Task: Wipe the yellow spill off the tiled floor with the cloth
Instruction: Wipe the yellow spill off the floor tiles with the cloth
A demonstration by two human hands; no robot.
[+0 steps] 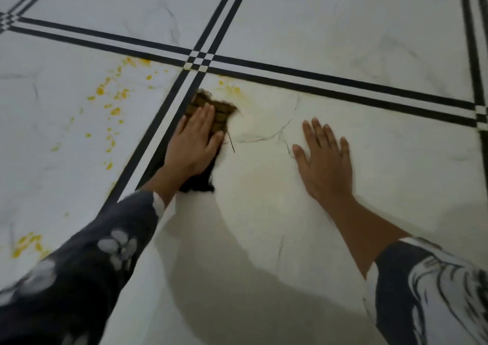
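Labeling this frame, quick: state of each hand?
Left hand: open, flat, pressing the cloth on the floor.
Right hand: open, flat on bare tile, holding nothing.

just the one head cam here, wide-angle, looking forward and steeply down at the tiled floor (pixel 343 40) from close above it (both forearms reach in from the bottom edge, lines visibly tilted).

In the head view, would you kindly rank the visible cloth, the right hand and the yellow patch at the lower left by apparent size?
1. Right hand, largest.
2. Cloth; the left hand hides much of it.
3. Yellow patch, close to the cloth's visible area, so unsure.
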